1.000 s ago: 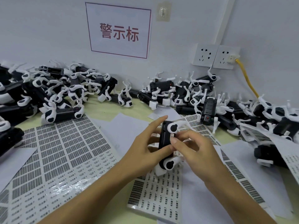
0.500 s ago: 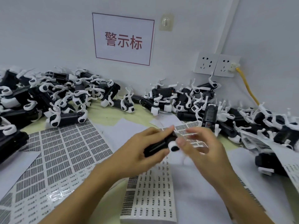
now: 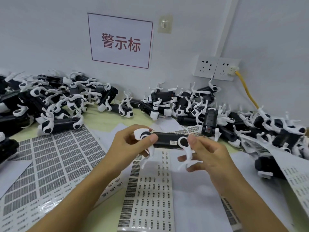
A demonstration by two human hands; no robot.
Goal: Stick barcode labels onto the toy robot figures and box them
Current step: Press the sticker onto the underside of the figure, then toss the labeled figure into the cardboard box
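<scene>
At the near edge of the worktop [image 3: 107, 118], a narrow barcode label sheet [image 3: 148, 195] is lying between the person's forearms, with a wider label sheet [image 3: 48, 163] spreading toward the near left corner. Above them, the left hand [image 3: 128, 146] is gripping the left end of a black toy robot figure [image 3: 167, 141], thumb curled over its white shoulder joint. The right hand [image 3: 209, 158] is holding the right end, thumb pressing beside the round white joint and the other fingers loosely curled beneath a white leg. The figure is lying level in the air, and a small barcode label [image 3: 173, 142] is showing on its near face. Farther back, heaps of toy robot figures [image 3: 55, 101] are crowding the worktop's far edge, left and right. Behind them on the wall are hanging a red-lettered warning sign [image 3: 121, 41] and two sockets [image 3: 215, 67], one feeding a yellow cable [image 3: 247, 91].
</scene>
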